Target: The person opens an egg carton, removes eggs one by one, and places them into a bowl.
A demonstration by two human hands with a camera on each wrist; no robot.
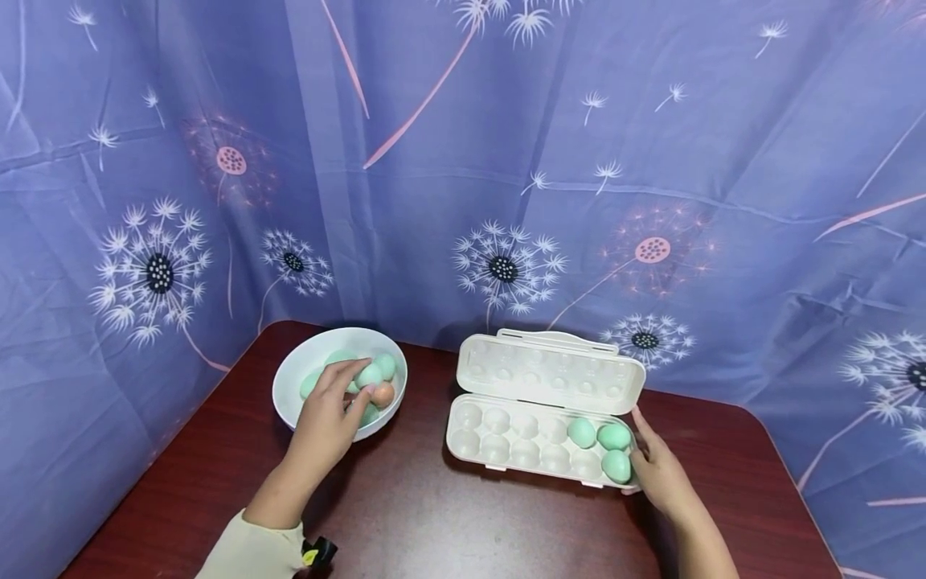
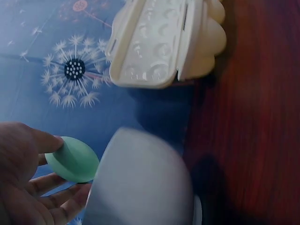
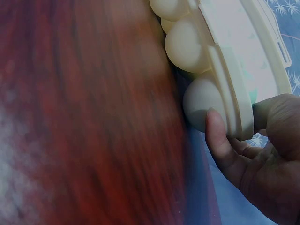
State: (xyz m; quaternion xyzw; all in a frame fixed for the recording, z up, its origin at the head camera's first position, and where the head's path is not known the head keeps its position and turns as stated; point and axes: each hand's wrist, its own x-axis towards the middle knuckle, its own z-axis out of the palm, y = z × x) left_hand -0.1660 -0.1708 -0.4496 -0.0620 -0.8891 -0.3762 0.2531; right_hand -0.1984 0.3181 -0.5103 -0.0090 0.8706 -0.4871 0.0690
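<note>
My left hand [image 1: 329, 414] is over the white bowl [image 1: 289, 374] at the left and pinches a pale green egg [image 2: 72, 159] between thumb and fingers. Below and around it in the bowl lie several other green eggs and one brown egg [image 1: 383, 394]. My right hand [image 1: 660, 470] grips the right end of the cream plastic egg carton [image 1: 499, 458], with the thumb against a rounded cup [image 3: 201, 103] in the right wrist view. Three green eggs [image 1: 616, 466] sit in cups at the carton's right end. Its lid [image 1: 550, 374] stands raised at the back.
A dark red-brown wooden table [image 1: 434, 515] carries the bowl and carton, which stand apart. Behind the table hangs a blue-violet cloth [image 1: 419, 233] with dandelion prints. A black strap with a yellow mark [image 1: 318, 553] is at the left wrist.
</note>
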